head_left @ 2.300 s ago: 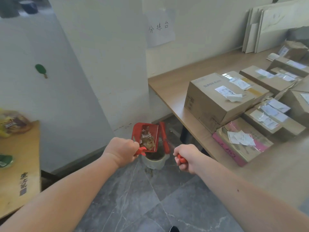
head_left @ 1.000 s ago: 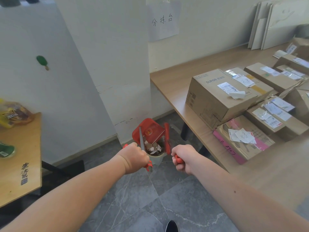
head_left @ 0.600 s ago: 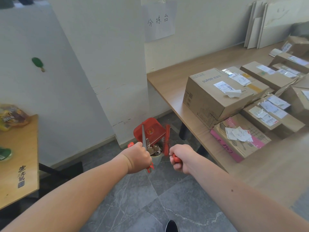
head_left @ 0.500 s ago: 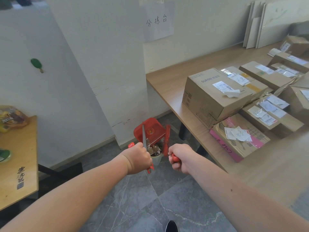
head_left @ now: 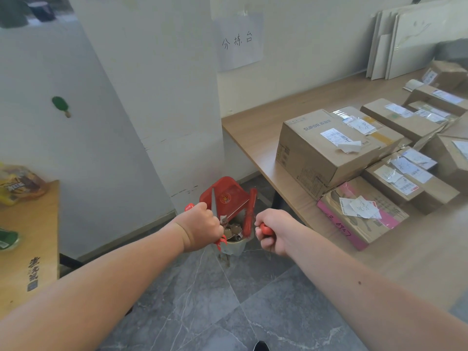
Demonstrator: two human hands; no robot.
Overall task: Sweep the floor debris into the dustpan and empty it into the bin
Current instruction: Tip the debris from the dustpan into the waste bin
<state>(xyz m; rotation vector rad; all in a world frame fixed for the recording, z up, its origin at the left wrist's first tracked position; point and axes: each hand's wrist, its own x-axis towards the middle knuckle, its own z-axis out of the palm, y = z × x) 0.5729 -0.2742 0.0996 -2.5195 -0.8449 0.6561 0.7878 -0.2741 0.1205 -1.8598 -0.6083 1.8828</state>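
My left hand point(head_left: 202, 228) grips the handle of a small red dustpan point(head_left: 225, 196), which is tipped steeply over a small pale bin point(head_left: 234, 245) on the grey floor. Brown and white scraps of debris point(head_left: 231, 230) lie piled at the bin's mouth, just under the pan's lip. My right hand point(head_left: 272, 231) is closed on the red handle of a small brush point(head_left: 249, 211), whose head stands upright right beside the dustpan, over the bin's right rim. Most of the bin is hidden behind my left hand.
A long wooden table point(head_left: 253, 133) on the right carries several cardboard parcels point(head_left: 326, 150). A white pillar point(head_left: 162, 102) stands just behind the bin. A wooden desk point(head_left: 27, 239) with snack packets is at the left. My shoe tip point(head_left: 260, 347) shows at the bottom edge.
My left hand has turned the dustpan from level, with debris lying in it, to steeply tipped over the bin, and the debris has slid into the bin. The brush has stayed beside the pan.
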